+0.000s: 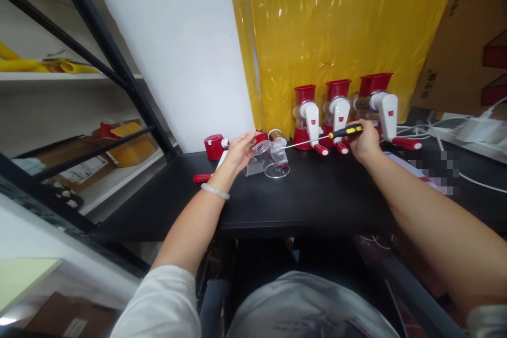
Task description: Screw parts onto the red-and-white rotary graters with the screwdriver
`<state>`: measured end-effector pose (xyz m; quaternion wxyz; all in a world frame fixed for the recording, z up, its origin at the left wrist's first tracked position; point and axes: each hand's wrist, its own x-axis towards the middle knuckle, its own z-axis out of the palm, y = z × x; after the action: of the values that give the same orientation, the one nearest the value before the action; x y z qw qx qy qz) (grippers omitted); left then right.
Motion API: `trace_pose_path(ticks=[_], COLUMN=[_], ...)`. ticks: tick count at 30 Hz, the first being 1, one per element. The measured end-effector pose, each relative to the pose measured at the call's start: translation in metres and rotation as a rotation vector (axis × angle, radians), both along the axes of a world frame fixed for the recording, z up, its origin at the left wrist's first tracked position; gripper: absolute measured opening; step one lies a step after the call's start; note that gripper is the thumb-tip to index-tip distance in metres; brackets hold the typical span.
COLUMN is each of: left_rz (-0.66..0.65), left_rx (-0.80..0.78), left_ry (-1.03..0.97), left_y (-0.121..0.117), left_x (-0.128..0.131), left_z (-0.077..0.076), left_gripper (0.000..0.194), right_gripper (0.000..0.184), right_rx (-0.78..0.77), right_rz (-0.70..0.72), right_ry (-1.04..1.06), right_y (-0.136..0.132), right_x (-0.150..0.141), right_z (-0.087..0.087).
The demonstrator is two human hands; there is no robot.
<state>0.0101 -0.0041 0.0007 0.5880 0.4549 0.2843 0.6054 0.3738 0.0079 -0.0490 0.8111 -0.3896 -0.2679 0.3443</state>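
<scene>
My right hand [364, 141] is wrapped round the black and yellow handle of a screwdriver [346, 131]. Its long metal shaft points left toward a clear plastic grater housing [264, 157] on the black table. My left hand [241, 150] is pinched just left of that housing; whatever its fingertips hold is too small to make out. Behind the housing stands a metal grater drum [276, 135]. A red plastic part [214, 147] sits left of my left hand, and a crank with a red grip [203, 178] lies partly behind that hand.
Along the back stand three assembled red-and-white rotary graters [340, 111]. White cables [431, 129] and a flat panel [414, 170] lie to the right on the black table [277, 206]. A black-framed shelf [114, 58] rises at left; a yellow plastic sheet [317, 21] hangs behind.
</scene>
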Motion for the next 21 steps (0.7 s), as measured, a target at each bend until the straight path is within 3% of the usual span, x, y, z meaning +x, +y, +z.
trace_pose_path(ticks=[3,8,18,21], left_rz=[-0.013,-0.042,-0.021,0.064], left_rx=[0.009,0.06,0.13,0.254], left_ry=[0.047,0.129,0.216,0.327], left_y=[0.0,0.001,0.001,0.003], left_x=[0.0,0.0,0.0,-0.006], left_z=[0.0,-0.002,0.0,0.005], left_gripper=[0.011,0.015,0.018,0.018], right_gripper=[0.051,0.033,0.023,0.025], right_rx=[-0.074,-0.102,0.057,0.045], right_rz=[-0.086,-0.178,-0.072,-0.081], right_ry=[-0.079,-0.212,-0.06,-0.043], right_y=[-0.008,-0.011,0.0,0.0], right_x=[-0.006,-0.007,-0.002,-0.002], right_z=[0.004,0.002,-0.001,-0.001])
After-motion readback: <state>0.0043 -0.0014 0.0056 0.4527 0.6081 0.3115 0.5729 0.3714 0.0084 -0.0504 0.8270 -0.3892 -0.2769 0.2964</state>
